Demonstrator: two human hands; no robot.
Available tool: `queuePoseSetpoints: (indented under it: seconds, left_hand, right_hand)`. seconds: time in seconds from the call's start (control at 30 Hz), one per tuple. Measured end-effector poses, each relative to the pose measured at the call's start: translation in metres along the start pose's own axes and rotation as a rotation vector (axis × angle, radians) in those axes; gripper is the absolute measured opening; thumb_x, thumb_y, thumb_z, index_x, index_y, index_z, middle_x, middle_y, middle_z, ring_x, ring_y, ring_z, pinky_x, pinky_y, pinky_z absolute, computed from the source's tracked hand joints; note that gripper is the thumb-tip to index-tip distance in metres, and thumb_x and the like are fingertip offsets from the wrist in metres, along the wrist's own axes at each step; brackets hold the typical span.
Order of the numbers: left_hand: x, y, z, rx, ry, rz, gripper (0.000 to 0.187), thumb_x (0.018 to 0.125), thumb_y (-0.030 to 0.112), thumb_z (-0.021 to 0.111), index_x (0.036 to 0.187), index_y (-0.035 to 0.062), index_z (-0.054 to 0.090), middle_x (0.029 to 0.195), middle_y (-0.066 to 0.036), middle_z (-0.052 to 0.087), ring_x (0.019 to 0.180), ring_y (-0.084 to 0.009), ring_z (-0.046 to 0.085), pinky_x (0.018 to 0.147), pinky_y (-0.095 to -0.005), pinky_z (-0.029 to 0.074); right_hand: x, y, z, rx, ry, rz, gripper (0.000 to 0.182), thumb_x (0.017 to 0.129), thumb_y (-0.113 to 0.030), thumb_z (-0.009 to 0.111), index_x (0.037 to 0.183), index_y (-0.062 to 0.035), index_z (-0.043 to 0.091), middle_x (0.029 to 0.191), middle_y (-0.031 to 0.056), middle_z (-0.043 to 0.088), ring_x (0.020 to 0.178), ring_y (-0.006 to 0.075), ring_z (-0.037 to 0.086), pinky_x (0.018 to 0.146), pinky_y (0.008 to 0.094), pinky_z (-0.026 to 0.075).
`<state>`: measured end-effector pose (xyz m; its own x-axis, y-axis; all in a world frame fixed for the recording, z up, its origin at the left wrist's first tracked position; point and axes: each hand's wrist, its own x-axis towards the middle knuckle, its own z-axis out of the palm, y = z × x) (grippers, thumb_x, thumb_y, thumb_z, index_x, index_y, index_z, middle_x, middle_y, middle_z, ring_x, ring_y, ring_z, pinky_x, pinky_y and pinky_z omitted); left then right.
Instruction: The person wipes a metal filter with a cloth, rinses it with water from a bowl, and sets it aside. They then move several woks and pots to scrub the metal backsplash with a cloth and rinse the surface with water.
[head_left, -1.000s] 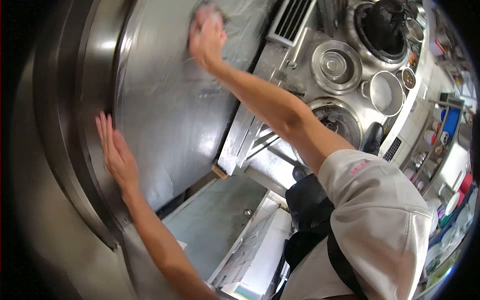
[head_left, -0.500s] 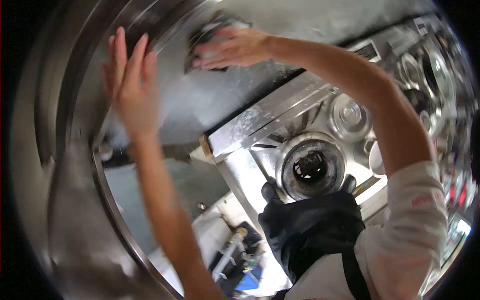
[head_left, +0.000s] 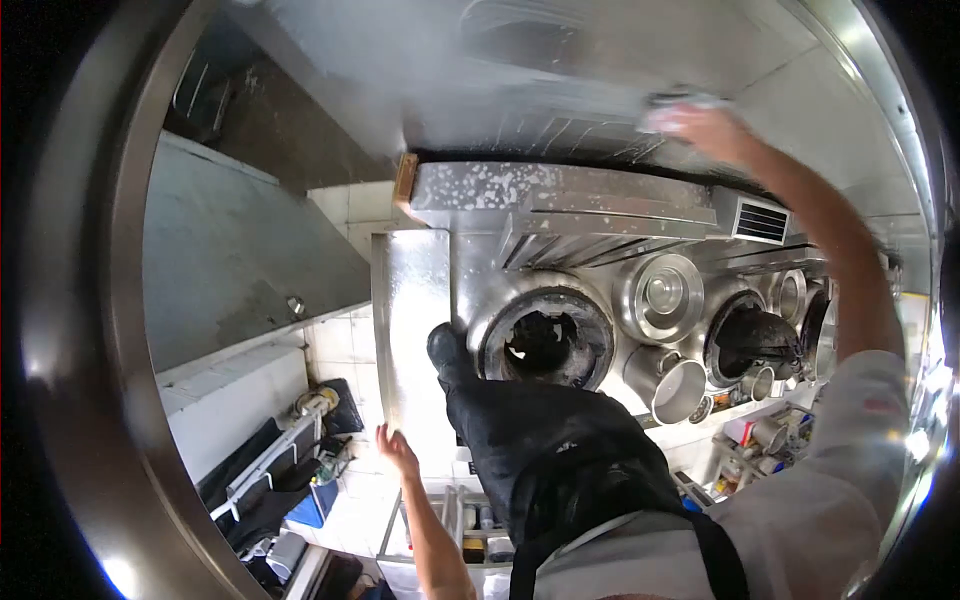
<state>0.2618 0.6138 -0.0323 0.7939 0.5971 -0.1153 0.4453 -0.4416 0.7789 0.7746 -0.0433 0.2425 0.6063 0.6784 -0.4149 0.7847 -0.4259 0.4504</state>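
One head-worn fisheye view — from high above, facing steeply down over the stove range point(head_left: 600, 300), close under the hood point(head_left: 560, 80).

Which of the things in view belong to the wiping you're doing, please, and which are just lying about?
In use: right hand, cloth, hood panel.
Lying about: burner hole, lid, pot, wok; left hand hangs free.

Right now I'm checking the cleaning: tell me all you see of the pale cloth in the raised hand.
The pale crumpled cloth is small and blurred, bunched under the right hand, which presses it against the grey steel hood panel overhead. Faint wet streaks mark the panel beside it. Its fabric and exact colour cannot be told.
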Motion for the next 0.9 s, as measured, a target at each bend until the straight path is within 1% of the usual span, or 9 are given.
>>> queuePoseSetpoints:
  seconds: [0.07, 0.2, 0.3, 0.4, 0.57, 0.63, 0.67, 0.8, 0.9]
  left_hand:
    - [-0.021, -0.015, -0.035, 0.049, -0.028, -0.288, 0.034, 0.094, 0.001, 0.055, 0.126, -0.0063, 0.054, 0.126, -0.016, 0.057, 0.093, -0.0179, 0.061, 0.079, -0.0297, 0.052]
    - [-0.002, -0.005, 0.003, -0.215, -0.115, -0.244, 0.035, 0.092, -0.006, 0.054, 0.127, -0.0056, 0.055, 0.126, -0.017, 0.058, 0.094, -0.0175, 0.063, 0.079, -0.0291, 0.053]
    - [0.043, 0.088, 0.058, -0.029, -0.322, 0.020, 0.038, 0.092, -0.009, 0.053, 0.130, -0.0039, 0.053, 0.132, -0.015, 0.057, 0.103, -0.0199, 0.065, 0.083, -0.0294, 0.054]
    - [0.060, 0.128, 0.053, -0.081, -0.405, 0.084, 0.039, 0.092, -0.007, 0.054, 0.130, -0.0037, 0.053, 0.134, -0.015, 0.057, 0.107, -0.0217, 0.066, 0.087, -0.0295, 0.053]
    - [0.058, 0.052, 0.019, -0.030, -0.313, -0.077, 0.033, 0.093, -0.003, 0.055, 0.126, -0.0051, 0.055, 0.119, -0.015, 0.061, 0.091, -0.0171, 0.066, 0.080, -0.0291, 0.053]
    - [0.051, 0.056, -0.001, 0.154, -0.217, -0.281, 0.030, 0.093, -0.002, 0.057, 0.123, -0.0046, 0.057, 0.112, -0.013, 0.063, 0.083, -0.0131, 0.062, 0.074, -0.0277, 0.052]
    - [0.050, 0.066, -0.003, 0.163, -0.250, -0.265, 0.029, 0.092, 0.000, 0.060, 0.121, -0.0049, 0.058, 0.110, -0.012, 0.063, 0.080, -0.0120, 0.061, 0.070, -0.0265, 0.050]
    - [0.060, 0.085, 0.042, 0.034, -0.287, -0.009, 0.031, 0.092, 0.000, 0.061, 0.123, -0.0048, 0.058, 0.120, -0.015, 0.062, 0.084, -0.0161, 0.065, 0.071, -0.0275, 0.053]
    - [0.067, 0.129, 0.073, 0.060, -0.380, 0.248, 0.033, 0.093, 0.000, 0.058, 0.126, -0.0063, 0.057, 0.134, -0.019, 0.056, 0.099, -0.0238, 0.068, 0.080, -0.0305, 0.056]
  right_hand:
    - [0.002, 0.020, -0.023, -0.202, 0.160, -0.064, 0.049, 0.096, -0.015, 0.044, 0.145, -0.0173, 0.043, 0.148, 0.0012, 0.043, 0.131, 0.0168, 0.045, 0.108, 0.0309, 0.042]
    - [0.192, -0.047, -0.200, -0.343, 0.682, -0.072, 0.047, 0.096, -0.015, 0.045, 0.143, -0.0169, 0.046, 0.143, 0.0042, 0.049, 0.123, 0.0208, 0.053, 0.104, 0.0334, 0.044]
    - [0.332, -0.101, -0.228, -0.364, 0.952, 0.072, 0.047, 0.095, -0.013, 0.046, 0.142, -0.0169, 0.047, 0.141, 0.0060, 0.051, 0.123, 0.0238, 0.053, 0.104, 0.0364, 0.045]
    - [0.327, -0.137, -0.073, 0.488, 0.754, -0.108, 0.047, 0.095, -0.011, 0.047, 0.141, -0.0170, 0.048, 0.139, 0.0078, 0.053, 0.123, 0.0268, 0.054, 0.103, 0.0394, 0.046]
    - [0.005, -0.023, 0.090, 0.793, 0.013, 0.265, 0.044, 0.099, -0.018, 0.044, 0.142, -0.0166, 0.048, 0.132, 0.0109, 0.058, 0.117, 0.0261, 0.058, 0.098, 0.0409, 0.049]
    - [-0.024, 0.014, 0.041, 0.106, -0.122, 0.056, 0.043, 0.092, -0.011, 0.053, 0.135, -0.0161, 0.056, 0.138, 0.0082, 0.054, 0.121, 0.0260, 0.056, 0.103, 0.0381, 0.049]
    - [0.005, 0.015, -0.005, 0.498, -0.115, 0.152, 0.045, 0.091, -0.011, 0.055, 0.136, -0.0150, 0.054, 0.140, 0.0089, 0.053, 0.122, 0.0261, 0.055, 0.102, 0.0379, 0.049]
    - [0.196, -0.027, -0.222, -0.319, 0.664, -0.100, 0.050, 0.096, -0.022, 0.052, 0.144, -0.0139, 0.044, 0.149, 0.0111, 0.042, 0.136, 0.0267, 0.040, 0.114, 0.0421, 0.034]
    - [0.269, -0.038, -0.225, -0.616, 0.745, 0.060, 0.055, 0.099, -0.030, 0.050, 0.150, -0.0131, 0.037, 0.156, 0.0127, 0.034, 0.146, 0.0272, 0.028, 0.122, 0.0452, 0.023]
